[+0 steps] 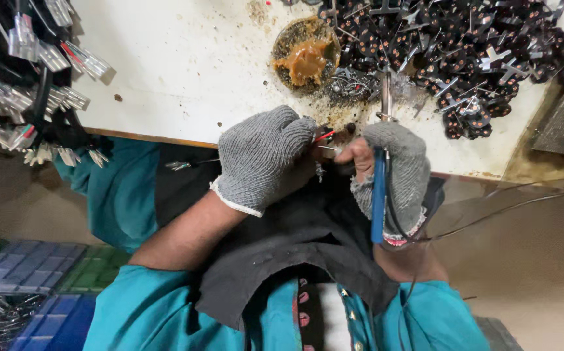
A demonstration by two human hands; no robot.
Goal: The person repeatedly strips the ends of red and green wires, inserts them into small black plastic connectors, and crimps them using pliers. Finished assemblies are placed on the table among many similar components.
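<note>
Bright, even light falls from above on the white worktable (pixel 184 71), whose bare middle is nearly washed out. Short soft shadows lie under the connector bundles (pixel 41 78) at its left edge. The frame's corners bend and blur slightly.

At the near edge of the worktable (pixel 184 78) the left hand (pixel 262 156) meets the right hand (pixel 392 172), which grips a soldering iron (pixel 378 195), with a flux tin (pixel 305 52) behind them, a heap of plug parts (pixel 464 58) at far right, and wired connectors (pixel 28 84) hanging off the left end.
</note>
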